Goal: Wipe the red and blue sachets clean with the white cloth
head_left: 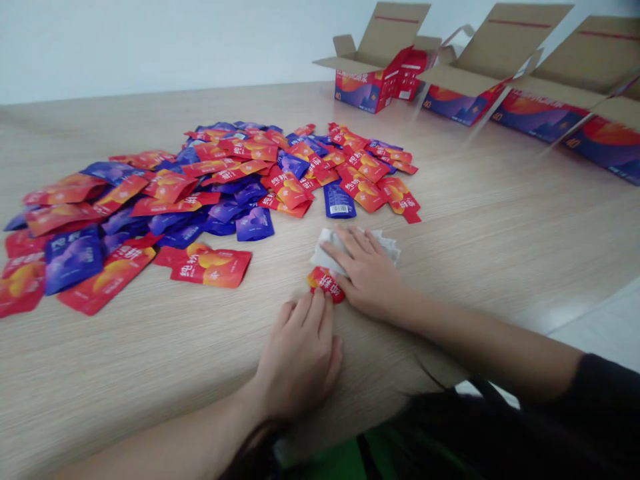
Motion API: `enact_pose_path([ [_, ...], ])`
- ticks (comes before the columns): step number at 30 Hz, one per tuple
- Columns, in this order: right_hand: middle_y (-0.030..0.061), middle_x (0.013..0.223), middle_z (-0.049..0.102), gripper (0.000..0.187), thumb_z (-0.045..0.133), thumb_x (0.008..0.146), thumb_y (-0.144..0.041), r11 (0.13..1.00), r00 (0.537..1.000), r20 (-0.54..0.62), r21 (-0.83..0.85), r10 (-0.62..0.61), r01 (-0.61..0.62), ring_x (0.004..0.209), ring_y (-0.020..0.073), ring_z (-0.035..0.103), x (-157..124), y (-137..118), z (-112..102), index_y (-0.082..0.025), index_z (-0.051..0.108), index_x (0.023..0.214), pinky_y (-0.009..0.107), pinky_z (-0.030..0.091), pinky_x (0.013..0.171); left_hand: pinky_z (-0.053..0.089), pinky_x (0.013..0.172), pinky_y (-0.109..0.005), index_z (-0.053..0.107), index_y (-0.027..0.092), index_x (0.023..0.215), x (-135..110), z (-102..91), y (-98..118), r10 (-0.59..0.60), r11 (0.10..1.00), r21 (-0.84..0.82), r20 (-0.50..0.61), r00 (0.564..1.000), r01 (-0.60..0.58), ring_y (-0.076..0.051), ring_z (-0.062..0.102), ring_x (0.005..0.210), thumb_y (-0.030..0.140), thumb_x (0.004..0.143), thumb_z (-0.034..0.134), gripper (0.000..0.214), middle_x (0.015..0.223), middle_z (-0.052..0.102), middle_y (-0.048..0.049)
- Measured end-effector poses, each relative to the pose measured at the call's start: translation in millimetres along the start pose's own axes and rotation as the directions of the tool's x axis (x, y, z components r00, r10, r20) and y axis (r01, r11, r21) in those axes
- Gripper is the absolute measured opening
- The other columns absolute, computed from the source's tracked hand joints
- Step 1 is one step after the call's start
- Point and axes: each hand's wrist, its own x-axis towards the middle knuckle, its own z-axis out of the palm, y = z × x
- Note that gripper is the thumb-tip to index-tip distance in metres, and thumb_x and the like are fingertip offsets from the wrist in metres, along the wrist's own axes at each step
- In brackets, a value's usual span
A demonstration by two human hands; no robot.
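Observation:
My right hand [367,270] lies flat with fingers stretched out on a white crumpled cloth [387,247] and covers most of a red sachet [325,283] on the wooden table [500,220]. My left hand [300,353] rests palm down just in front, its fingertips touching the near edge of that red sachet. A wide heap of red and purple sachets [210,180] spreads over the table to the left and behind both hands.
Open printed cardboard boxes stand at the back right: one box [375,73] nearest the heap, and a row of boxes [540,93] beyond it. The table's right edge [575,313] runs close to my right forearm, with pale floor past it.

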Motion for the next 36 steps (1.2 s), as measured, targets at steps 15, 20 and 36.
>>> enact_pose_path([
  [15, 0.0111, 0.160, 0.028, 0.052, 0.043, 0.096, -0.031, 0.999, 0.999, 0.036, 0.031, 0.041, -0.042, 0.146, 0.0317, 0.024, 6, 4, -2, -0.019, 0.044, 0.146, 0.055, 0.017, 0.118, 0.052, 0.096, -0.046, 0.057, -0.007, 0.127, -5, 4.6, 4, -0.077, 0.996, 0.049, -0.025, 0.997, 0.078, -0.040, 0.056, 0.123, 0.036, 0.081, 0.051, 0.064, 0.134, 0.056, -0.0298],
  [20, 0.0077, 0.161, 0.026, 0.053, 0.045, 0.095, -0.029, 0.992, 0.991, 0.070, 0.062, -0.118, 0.114, 0.148, 0.0282, 0.019, 2, 1, 0, -0.022, 0.043, 0.147, 0.052, 0.014, 0.120, 0.056, 0.089, -0.047, 0.064, -0.007, 0.116, -2, 2.8, 1, -0.025, 0.999, 0.043, -0.033, 0.999, 0.026, -0.041, 0.064, 0.109, 0.042, 0.077, 0.055, 0.063, 0.118, 0.065, -0.0308],
  [36, 0.0090, 0.160, 0.027, 0.054, 0.045, 0.094, -0.027, 0.987, 0.982, 0.108, 0.064, -0.155, 0.148, 0.148, 0.0276, 0.020, 4, 4, -5, -0.021, 0.042, 0.148, 0.052, 0.014, 0.120, 0.056, 0.091, -0.046, 0.062, -0.011, 0.116, -4, 9.2, 6, -0.062, 0.993, 0.094, -0.039, 0.997, 0.065, -0.042, 0.062, 0.114, 0.032, 0.079, 0.048, 0.059, 0.122, 0.062, -0.0341],
])
